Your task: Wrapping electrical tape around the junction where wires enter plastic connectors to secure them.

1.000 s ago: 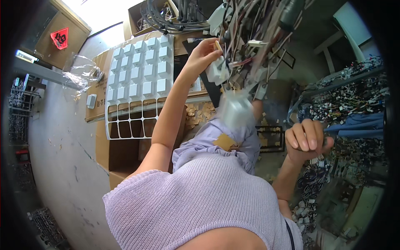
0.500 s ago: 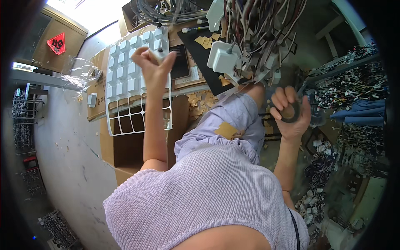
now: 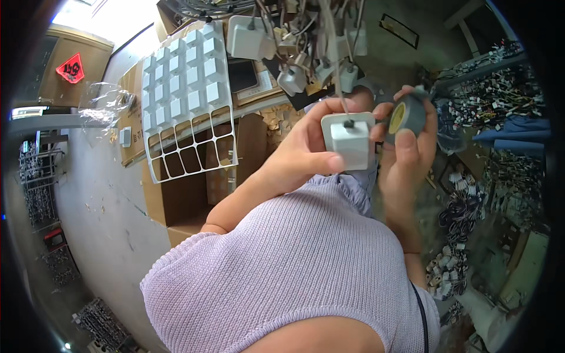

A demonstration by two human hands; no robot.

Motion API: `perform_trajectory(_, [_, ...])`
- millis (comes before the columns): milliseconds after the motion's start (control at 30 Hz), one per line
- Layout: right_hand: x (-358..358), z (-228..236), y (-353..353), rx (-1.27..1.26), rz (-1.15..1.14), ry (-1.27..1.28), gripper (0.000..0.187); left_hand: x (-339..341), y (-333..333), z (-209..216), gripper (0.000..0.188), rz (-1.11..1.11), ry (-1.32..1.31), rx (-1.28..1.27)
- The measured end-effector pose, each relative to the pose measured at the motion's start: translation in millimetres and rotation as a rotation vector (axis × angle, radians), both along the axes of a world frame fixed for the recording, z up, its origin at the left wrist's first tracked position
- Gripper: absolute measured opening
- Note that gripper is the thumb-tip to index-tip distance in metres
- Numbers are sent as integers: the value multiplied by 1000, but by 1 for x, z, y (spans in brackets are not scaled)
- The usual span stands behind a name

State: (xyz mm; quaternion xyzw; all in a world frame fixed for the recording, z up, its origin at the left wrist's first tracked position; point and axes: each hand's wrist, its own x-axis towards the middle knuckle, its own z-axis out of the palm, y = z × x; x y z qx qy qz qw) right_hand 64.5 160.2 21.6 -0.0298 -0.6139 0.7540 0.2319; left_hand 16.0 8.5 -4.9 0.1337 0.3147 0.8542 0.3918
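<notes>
My left hand (image 3: pixel 302 148) is wrapped round a white square plastic box (image 3: pixel 350 144) with a wider flange and a light cable rising from its black cable entry. The box is held in front of my chest. My right hand (image 3: pixel 412 156) grips a grey roll of tape (image 3: pixel 412 113) with a yellow inner core, its fingers close against the box's right edge. On the left, a white tray-like grid (image 3: pixel 231 132) carries rows of similar white boxes (image 3: pixel 176 85); its nearest row of cells is bare frame.
White boxes (image 3: pixel 250 38) on cables hang in a bundle at the top. A dark phone-like slab (image 3: pixel 242 75) lies on cardboard beside the grid. An open carton (image 3: pixel 156 203) stands beneath. Racks of cable ends (image 3: pixel 491 88) line the right; clear plastic film (image 3: pixel 106 106) lies left.
My left hand has come from beside the grid to the middle, bringing the white box. The right hand with the tape has turned and moved up to meet it. The hanging bundle has shifted left in view.
</notes>
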Motion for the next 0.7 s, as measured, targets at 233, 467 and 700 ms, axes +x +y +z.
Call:
perform_trajectory(233, [-13, -15, -8, -192, -30, 30, 72, -12, 7, -5, 68, -41, 90, -62])
perform_trajectory(467, [-27, 1, 36, 99, 199, -86, 62, -22, 9, -12, 66, 292, 374, -220])
perform_trajectory(700, [-34, 16, 48, 600, 332, -88, 59, -29, 10, -14, 63, 546, 941, -598])
